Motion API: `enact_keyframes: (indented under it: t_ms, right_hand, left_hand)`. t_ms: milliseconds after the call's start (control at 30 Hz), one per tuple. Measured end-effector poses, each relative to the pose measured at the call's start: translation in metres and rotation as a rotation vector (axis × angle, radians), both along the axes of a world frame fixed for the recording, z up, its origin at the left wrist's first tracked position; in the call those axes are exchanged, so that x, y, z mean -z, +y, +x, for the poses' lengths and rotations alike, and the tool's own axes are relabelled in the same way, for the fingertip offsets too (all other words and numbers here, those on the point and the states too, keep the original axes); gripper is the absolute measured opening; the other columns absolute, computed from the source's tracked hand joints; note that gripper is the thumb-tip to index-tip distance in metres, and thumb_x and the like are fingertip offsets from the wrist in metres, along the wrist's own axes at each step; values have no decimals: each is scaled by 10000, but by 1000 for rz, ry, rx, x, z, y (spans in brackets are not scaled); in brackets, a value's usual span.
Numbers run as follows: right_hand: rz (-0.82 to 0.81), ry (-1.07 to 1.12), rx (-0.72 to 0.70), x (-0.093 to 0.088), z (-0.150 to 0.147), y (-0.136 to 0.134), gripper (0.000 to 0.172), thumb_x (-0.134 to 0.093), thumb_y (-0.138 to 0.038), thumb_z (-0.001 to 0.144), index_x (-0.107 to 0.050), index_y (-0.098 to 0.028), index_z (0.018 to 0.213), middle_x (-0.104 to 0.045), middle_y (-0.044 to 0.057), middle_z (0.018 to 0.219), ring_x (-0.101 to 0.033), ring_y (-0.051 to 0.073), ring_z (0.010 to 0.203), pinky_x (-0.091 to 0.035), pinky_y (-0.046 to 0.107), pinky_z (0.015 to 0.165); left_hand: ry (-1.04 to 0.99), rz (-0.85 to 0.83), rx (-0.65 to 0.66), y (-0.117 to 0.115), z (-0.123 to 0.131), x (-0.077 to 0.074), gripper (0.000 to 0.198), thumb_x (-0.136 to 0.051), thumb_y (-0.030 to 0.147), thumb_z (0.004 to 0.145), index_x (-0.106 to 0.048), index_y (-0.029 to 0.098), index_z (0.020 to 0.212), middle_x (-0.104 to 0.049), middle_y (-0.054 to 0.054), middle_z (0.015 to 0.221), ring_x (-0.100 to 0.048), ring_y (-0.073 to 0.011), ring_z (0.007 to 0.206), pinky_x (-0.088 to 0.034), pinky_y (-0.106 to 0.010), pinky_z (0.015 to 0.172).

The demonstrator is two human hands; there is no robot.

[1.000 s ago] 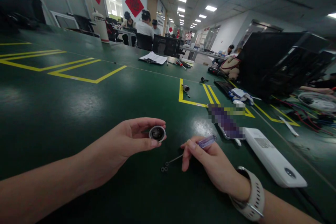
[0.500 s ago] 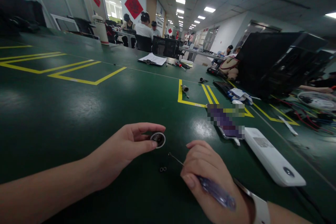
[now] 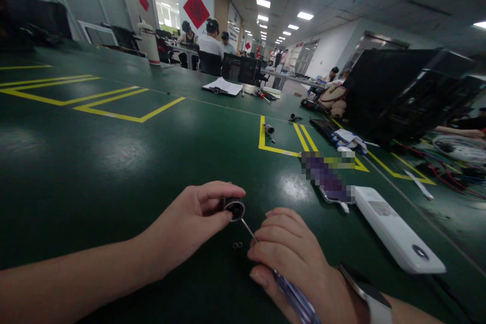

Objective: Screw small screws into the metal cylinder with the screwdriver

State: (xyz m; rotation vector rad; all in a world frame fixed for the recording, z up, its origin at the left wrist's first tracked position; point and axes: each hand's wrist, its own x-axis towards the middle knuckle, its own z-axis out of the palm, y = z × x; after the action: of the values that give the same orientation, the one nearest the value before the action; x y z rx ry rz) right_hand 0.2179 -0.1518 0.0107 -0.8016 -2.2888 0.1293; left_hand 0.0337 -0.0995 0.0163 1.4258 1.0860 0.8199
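Between its thumb and fingers, my left hand (image 3: pixel 195 217) grips a round metal cup-shaped part (image 3: pixel 235 208), its open side facing me. A screwdriver-like tool (image 3: pixel 294 296) with a clear purple handle and a thin metal shaft is held in my right hand (image 3: pixel 292 248). The shaft's tip reaches the lower rim of the cup-shaped part; whether it is inside cannot be made out. Two small dark rings (image 3: pixel 237 245) lie side by side on the green table (image 3: pixel 125 212), just below the cup-shaped part.
Right of my hands lie a phone (image 3: pixel 328 179) and a white power bank (image 3: pixel 398 230). Beyond are small metal parts (image 3: pixel 269 129), a clipboard (image 3: pixel 222 86) and a red screwdriver (image 3: pixel 261 95). A large black case (image 3: pixel 402 91) and wires (image 3: pixel 444 174) occupy the right side.
The tool's shaft has moved left and up to the metal part. My left hand has shifted slightly right and turned the part. My right hand has moved a little left.
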Motion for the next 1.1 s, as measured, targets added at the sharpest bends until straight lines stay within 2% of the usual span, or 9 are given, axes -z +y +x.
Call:
enact_keyframes:
  t_ms: [167, 533, 667, 767, 867, 933, 967, 1033, 1100]
  right_hand:
    - [11, -37, -1, 2, -2, 0, 102, -491, -176, 844, -566, -172, 912, -671, 43, 777, -605, 161, 760, -448, 350, 858]
    - [15, -69, -14, 3, -4, 0, 107, -490, -187, 845, -579, -169, 902, -675, 47, 764, -604, 166, 733, -443, 355, 857]
    - [-14, 51, -32, 1, -2, -2, 105, -499, -184, 829, -578, -187, 898, -668, 40, 755, -604, 166, 731, -427, 370, 874]
    - [-198, 301, -15, 2, 2, -2, 146, -451, -223, 850, -591, -196, 816, -628, 23, 688, -587, 156, 675, -405, 402, 883]
    - [-598, 579, 46, 9, 5, 4, 260, -435, -281, 878, -585, -190, 687, -578, 0, 610, -562, 139, 641, -396, 386, 882]
    - [-865, 735, 58, 15, 6, 9, 267, -462, -327, 873, -576, -188, 675, -562, -15, 563, -543, 128, 589, -426, 351, 825]
    - [-947, 780, 55, 18, 6, 12, 280, -475, -346, 866, -576, -184, 662, -556, -18, 546, -527, 121, 552, -441, 333, 779]
    - [-1032, 831, 45, 21, 7, 15, 286, -497, -362, 854, -581, -176, 654, -551, -20, 533, -509, 112, 518, -452, 299, 700]
    - [-1041, 845, 30, 22, 7, 16, 279, -509, -361, 851, -586, -174, 658, -554, -19, 542, -514, 110, 529, -448, 274, 656]
  left_hand:
    - [-16, 69, -27, 2, 1, 5, 259, -636, 181, 592, -697, 217, 841, -688, -11, 1000, -636, -215, 934, -499, -328, 873]
    - [-25, 71, -41, 2, 3, 7, 221, -626, 172, 585, -697, 197, 793, -706, -13, 922, -638, -210, 919, -507, -326, 856]
    - [-41, 63, -30, 4, 2, 9, 202, -624, 166, 587, -688, 190, 777, -706, -15, 913, -632, -218, 932, -509, -326, 836]
    - [-17, 2, -34, 4, 1, 5, 225, -623, 179, 618, -669, 179, 838, -705, -24, 924, -638, -217, 914, -495, -344, 848]
    - [18, -85, -47, 4, 0, -1, 296, -609, 159, 651, -635, 173, 945, -705, -26, 919, -637, -207, 916, -472, -347, 869]
    - [-10, -105, -53, 5, -1, -4, 338, -595, 117, 659, -609, 180, 991, -695, -19, 959, -629, -191, 935, -460, -329, 881]
    - [-35, -106, -55, 5, -2, -4, 349, -591, 99, 661, -598, 183, 999, -687, -16, 985, -625, -183, 944, -455, -320, 886]
    - [-74, -112, -58, 6, -3, -3, 341, -591, 83, 666, -584, 185, 991, -675, -13, 1011, -620, -175, 950, -452, -315, 888]
    - [-90, -118, -58, 7, -4, -2, 303, -595, 82, 673, -579, 180, 959, -672, -15, 1006, -620, -175, 943, -453, -323, 884]
